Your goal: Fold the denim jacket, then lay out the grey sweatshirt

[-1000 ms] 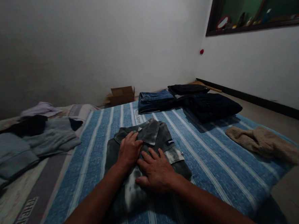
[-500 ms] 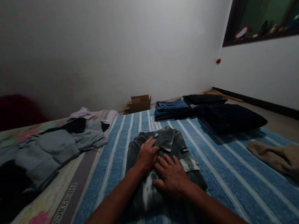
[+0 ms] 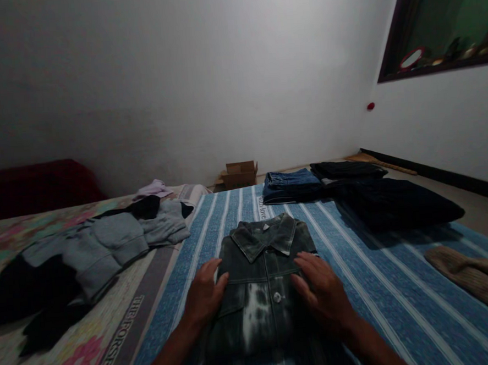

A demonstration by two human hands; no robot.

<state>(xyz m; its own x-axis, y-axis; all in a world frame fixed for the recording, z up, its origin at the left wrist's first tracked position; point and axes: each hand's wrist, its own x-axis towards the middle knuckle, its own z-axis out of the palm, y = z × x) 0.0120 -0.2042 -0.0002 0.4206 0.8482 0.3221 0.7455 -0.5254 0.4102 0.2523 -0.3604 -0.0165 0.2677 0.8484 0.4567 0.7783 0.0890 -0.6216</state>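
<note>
A folded dark green denim jacket (image 3: 257, 292) with pale bleached patches lies on the blue striped bedsheet (image 3: 205, 220). Its collar points away from me, and a round button shows on the front. My left hand (image 3: 206, 289) rests along the jacket's left edge with its thumb on the cloth and fingers apart. Along the right edge lies my right hand (image 3: 322, 288), its fingers spread and touching the jacket. Neither hand grips anything.
Folded blue jeans (image 3: 291, 185) and dark folded clothes (image 3: 398, 203) are at the back right. A tan knitted garment (image 3: 473, 276) lies right. Grey and black clothes (image 3: 111, 240) are heaped on the floral sheet (image 3: 79, 358) at left. A cardboard box (image 3: 240, 175) stands by the wall.
My hands have moved apart from the middle of the jacket to its two side edges. The jacket's front and collar now lie flat and uncovered. The view has shifted slightly left.
</note>
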